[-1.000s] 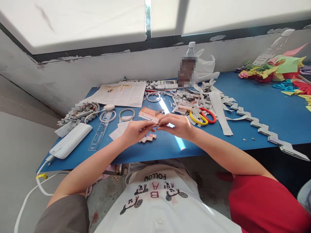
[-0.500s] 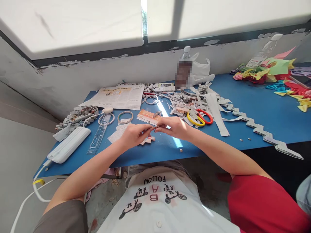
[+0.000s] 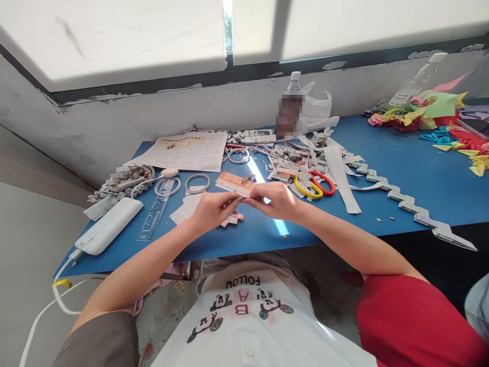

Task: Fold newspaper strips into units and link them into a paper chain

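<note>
Over the front of the blue table, my left hand (image 3: 212,208) and my right hand (image 3: 278,200) meet fingertip to fingertip. Both are closed in a pinch on a small folded paper strip, which the fingers mostly hide. Just behind the fingertips lies an orange printed paper (image 3: 234,182) with a small folded piece on it. Several folded paper pieces (image 3: 236,219) rest under and beside my left hand. Right of my right hand are scissors (image 3: 326,183) with red and yellow handles, partly under paper scraps.
A newspaper sheet (image 3: 191,153), tape rolls (image 3: 197,184), a clear stencil ruler (image 3: 155,214) and a white power bank (image 3: 110,227) lie on the left. Heaped paper strips (image 3: 286,158) and a folded-paper chain (image 3: 410,204) extend right. A bottle (image 3: 289,114) stands at the back.
The view has tilted and shifted slightly. My hands stay together, with small finger movements on the folded paper strip. The things on the table keep their places.
</note>
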Demonstrator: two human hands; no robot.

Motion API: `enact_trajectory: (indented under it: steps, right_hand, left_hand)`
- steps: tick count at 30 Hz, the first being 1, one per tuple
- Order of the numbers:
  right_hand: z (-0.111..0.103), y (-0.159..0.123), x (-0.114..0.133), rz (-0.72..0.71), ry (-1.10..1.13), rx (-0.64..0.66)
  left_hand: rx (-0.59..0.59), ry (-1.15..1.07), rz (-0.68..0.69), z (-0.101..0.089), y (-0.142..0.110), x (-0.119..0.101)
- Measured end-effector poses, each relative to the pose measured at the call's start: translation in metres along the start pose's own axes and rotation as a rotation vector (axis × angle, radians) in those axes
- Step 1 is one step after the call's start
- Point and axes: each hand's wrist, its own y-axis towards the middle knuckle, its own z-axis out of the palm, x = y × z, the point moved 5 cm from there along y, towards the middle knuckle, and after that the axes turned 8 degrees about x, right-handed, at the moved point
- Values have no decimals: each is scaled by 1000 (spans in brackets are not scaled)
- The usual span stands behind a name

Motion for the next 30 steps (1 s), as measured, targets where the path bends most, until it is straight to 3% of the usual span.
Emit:
enact_trajectory:
  steps: [12,18,21,24,27,30]
  right_hand:
    - [7,-1,0,7,-211,-21]
    - [10,0,-2,29,-103,16]
    - [11,1,-2,61,-87,-25]
    - [10,0,-4,137,-107,-86]
    - [9,-1,-5,188,-120,-103]
    - [7,-1,-5,213,-129,-95]
  left_hand:
    - [103,-100,-105,7,3,8]
    - [58,-10,-102,7,0,11]
    - [57,-14,-110,8,-1,9]
    - [132,-185,-169,9,1,5]
    - [273,-503,-279,14,2,2]
    - [344,-798,-423,21,2,7]
